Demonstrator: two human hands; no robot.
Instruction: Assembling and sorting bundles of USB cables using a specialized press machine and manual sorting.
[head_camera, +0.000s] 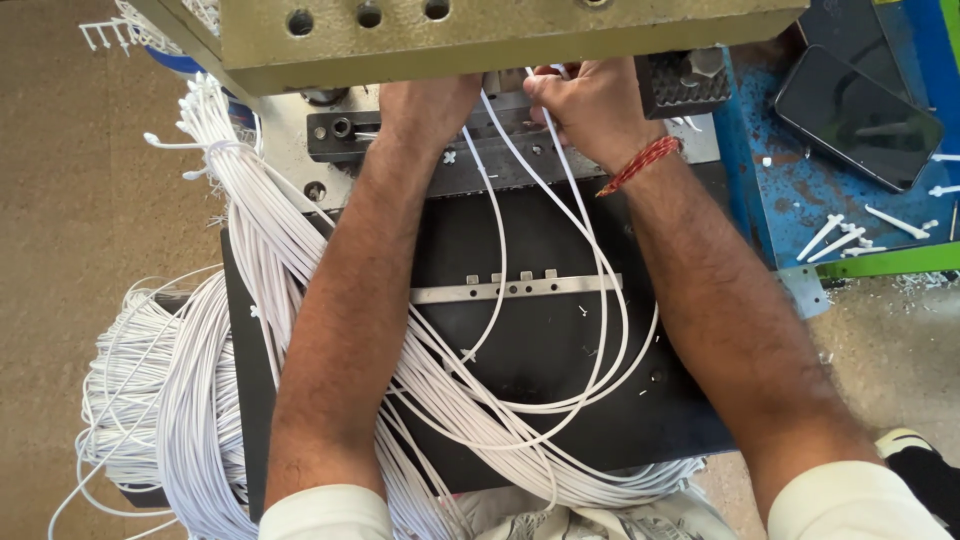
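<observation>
Both my hands reach under the olive-green machine head (480, 35) at the top of the view. My left hand (428, 108) rests on the dark metal fixture (345, 135), its fingers hidden under the head. My right hand (590, 105), with a red thread band at the wrist, is closed on thin white cables (600, 290) that loop down across the black plate (550, 350) and back up. A metal strip with small tabs (515, 289) lies across the plate between my forearms.
A thick bundle of white cables (190, 390) hangs at the left, tied near the top. At the right, a blue worn surface (770, 190) holds a dark phone (857, 118) and several white plastic pins (835, 240). Brown floor lies to the left.
</observation>
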